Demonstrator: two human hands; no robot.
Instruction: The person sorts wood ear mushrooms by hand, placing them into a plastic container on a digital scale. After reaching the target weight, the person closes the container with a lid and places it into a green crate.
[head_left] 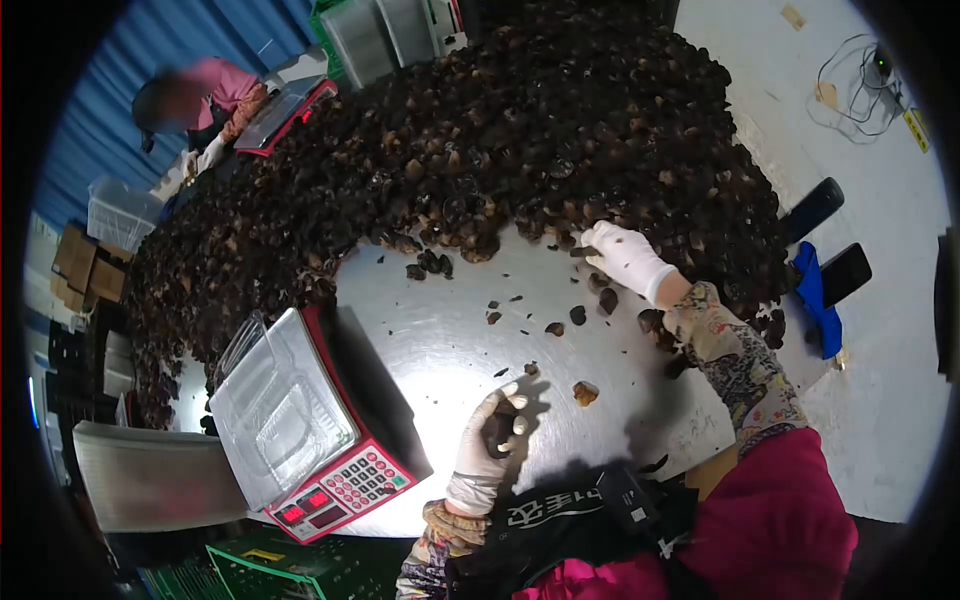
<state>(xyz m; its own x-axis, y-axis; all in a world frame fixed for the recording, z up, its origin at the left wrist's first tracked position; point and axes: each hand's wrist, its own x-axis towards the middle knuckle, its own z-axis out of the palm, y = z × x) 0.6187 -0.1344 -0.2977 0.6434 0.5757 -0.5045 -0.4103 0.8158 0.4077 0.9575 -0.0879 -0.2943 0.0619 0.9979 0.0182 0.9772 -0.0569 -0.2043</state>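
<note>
My left hand (490, 440), in a white glove, is curled palm-up around a dark dried mushroom (497, 432) above the metal table (450, 340). Near the front edge of a large heap of dark brown dried mushrooms (480, 140) is my right hand (622, 255), also white-gloved. Its fingers are bent together at a small dark mushroom piece (583, 252); the glove partly hides the contact. Loose pieces lie between my hands, among them a yellowish-brown one (586, 393) and a dark one (555, 328).
A red scale (330, 490) with a clear plastic tray (285, 415) stands left of my left hand. Two phones (846, 275) and a blue item (818, 300) lie at the right. Across the heap a person (215, 100) works beside another scale (285, 115). Green crates (270, 565) stand below.
</note>
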